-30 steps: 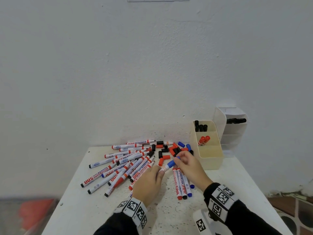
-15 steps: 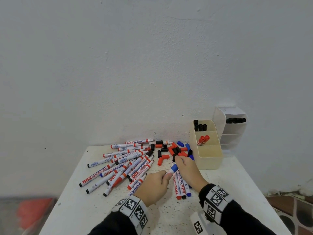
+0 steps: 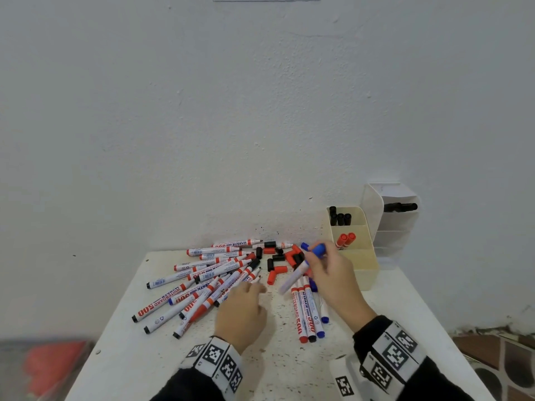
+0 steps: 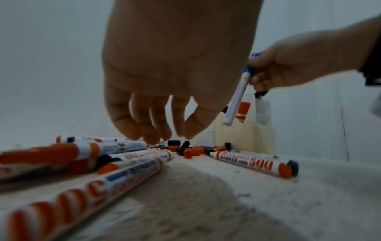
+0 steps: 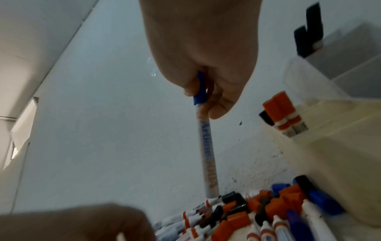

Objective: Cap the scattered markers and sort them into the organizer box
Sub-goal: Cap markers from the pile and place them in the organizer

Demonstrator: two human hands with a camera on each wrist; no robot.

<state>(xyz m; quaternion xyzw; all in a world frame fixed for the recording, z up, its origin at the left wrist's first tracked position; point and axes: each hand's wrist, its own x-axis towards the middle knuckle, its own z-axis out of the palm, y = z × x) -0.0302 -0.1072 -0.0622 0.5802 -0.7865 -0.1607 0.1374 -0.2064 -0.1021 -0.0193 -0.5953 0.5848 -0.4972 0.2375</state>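
Note:
My right hand [image 3: 325, 264] grips a capped blue marker [image 3: 299, 270] by its blue cap [image 5: 199, 91], lifted off the table beside the cream organizer box [image 3: 362, 261]. The marker's body [image 4: 236, 99] hangs down and to the left. My left hand [image 3: 246, 302] hovers empty over the table, fingers [image 4: 144, 128] loosely spread above the pile of uncapped markers [image 3: 202, 282]. Loose red, black and blue caps [image 3: 285, 257] lie behind the hands. The box holds black-capped markers [image 3: 340, 217] at the back and red-capped ones [image 3: 346, 238] in the middle; its front compartment shows none.
Three markers [image 3: 308, 311] lie side by side on the white table [image 3: 289, 371] under my right hand. A white drawer unit [image 3: 390, 218] stands behind the box against the wall. The table's edges drop off left and right.
My left hand has let go of the blue marker and drawn back to the left. My right hand has lifted the capped marker up and right, toward the box.

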